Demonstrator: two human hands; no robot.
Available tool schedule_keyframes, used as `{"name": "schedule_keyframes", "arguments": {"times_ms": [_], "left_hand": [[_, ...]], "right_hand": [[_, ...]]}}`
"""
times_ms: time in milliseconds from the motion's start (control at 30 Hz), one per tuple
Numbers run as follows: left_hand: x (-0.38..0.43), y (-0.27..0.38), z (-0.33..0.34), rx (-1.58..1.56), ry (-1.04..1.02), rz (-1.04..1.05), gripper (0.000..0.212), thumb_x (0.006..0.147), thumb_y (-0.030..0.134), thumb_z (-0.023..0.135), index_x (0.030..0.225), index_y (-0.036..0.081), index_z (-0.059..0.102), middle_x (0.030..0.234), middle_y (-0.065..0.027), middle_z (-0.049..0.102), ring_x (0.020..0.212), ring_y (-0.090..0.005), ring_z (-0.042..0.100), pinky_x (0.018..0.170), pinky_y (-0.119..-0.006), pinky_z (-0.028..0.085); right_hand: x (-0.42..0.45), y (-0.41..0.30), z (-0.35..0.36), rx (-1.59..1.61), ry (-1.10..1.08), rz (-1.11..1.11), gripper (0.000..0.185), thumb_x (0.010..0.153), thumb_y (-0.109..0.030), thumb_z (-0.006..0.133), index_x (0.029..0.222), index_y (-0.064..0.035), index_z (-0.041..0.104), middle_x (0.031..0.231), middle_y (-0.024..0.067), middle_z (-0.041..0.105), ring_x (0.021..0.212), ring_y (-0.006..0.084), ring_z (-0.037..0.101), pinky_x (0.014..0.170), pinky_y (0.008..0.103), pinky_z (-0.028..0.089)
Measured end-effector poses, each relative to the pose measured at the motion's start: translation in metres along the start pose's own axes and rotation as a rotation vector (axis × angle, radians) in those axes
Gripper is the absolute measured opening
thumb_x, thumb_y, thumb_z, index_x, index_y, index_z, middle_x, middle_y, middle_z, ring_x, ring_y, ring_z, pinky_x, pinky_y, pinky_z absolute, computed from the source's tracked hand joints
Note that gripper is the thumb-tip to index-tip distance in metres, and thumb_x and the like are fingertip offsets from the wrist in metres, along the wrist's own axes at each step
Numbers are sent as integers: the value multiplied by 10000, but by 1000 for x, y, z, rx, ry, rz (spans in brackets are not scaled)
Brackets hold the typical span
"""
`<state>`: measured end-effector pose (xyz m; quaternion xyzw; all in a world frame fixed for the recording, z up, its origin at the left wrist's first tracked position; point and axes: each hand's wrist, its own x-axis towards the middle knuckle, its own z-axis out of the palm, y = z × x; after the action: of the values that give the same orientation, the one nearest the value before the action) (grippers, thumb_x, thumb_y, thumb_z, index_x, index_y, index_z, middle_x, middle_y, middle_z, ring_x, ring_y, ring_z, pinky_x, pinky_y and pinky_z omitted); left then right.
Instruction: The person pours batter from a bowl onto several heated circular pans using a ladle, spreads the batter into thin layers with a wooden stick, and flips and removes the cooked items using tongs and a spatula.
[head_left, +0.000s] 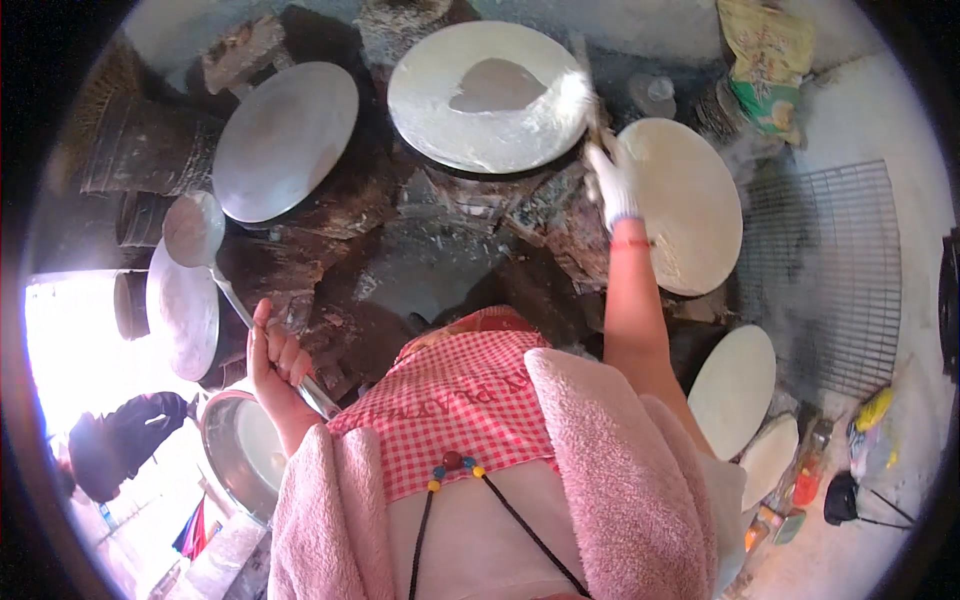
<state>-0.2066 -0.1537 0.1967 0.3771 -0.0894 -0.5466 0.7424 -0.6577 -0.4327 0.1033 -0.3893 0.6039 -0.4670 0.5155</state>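
My left hand (281, 360) is bare and grips the long handle of a metal ladle (193, 229). The ladle's bowl is over the edge of a small round griddle (180, 322) at the left. On my right hand (616, 184) is a white knitted glove. It holds a thin, motion-blurred tool (592, 124) at the right rim of the middle round griddle (409, 97). A whitish layer of batter (525, 142) covers much of that griddle around a greyish patch. Below the glove, a pale layer covers the right griddle (694, 202).
A bare grey griddle (285, 142) is at the upper left. Pale discs (733, 390) are at the lower right, near a wire rack (825, 277) by the wall. A metal pot (217, 450) holds whitish liquid. A person (124, 442) in dark clothing is beyond it.
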Motion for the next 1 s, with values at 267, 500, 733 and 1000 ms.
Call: {"name": "schedule_keyframes", "arguments": {"times_ms": [267,500,733,1000], "left_hand": [[54,1,-8,49,95,-43,331,1080,145,493,1370,-4,554,668,72,271,497,-30,248,397,-195,216],[53,41,-45,337,108,48,343,1067,166,529,1368,2,542,674,74,320,493,-17,264,401,-187,211],[66,68,-93,261,117,105,334,1067,163,519,1362,8,542,649,77,304,477,-17,253,382,-195,208],[68,55,-85,322,171,89,329,1073,163,503,1363,12,540,652,78,332,466,-11,260,380,-194,210]], "right_hand": [[-46,14,110,10,-13,65,388,997,-199,607,1377,-122,594,690,-22,529,510,76,493,392,256,385],[-84,37,124,93,217,106,372,1013,-234,578,1364,-114,597,639,-12,501,451,106,468,381,281,388],[-52,-11,118,-50,39,139,441,999,-264,626,1405,-105,560,672,-30,478,492,78,445,402,247,356],[-73,-7,147,-253,-185,187,435,991,-220,620,1403,-86,577,698,11,562,494,100,512,398,267,393]]}}
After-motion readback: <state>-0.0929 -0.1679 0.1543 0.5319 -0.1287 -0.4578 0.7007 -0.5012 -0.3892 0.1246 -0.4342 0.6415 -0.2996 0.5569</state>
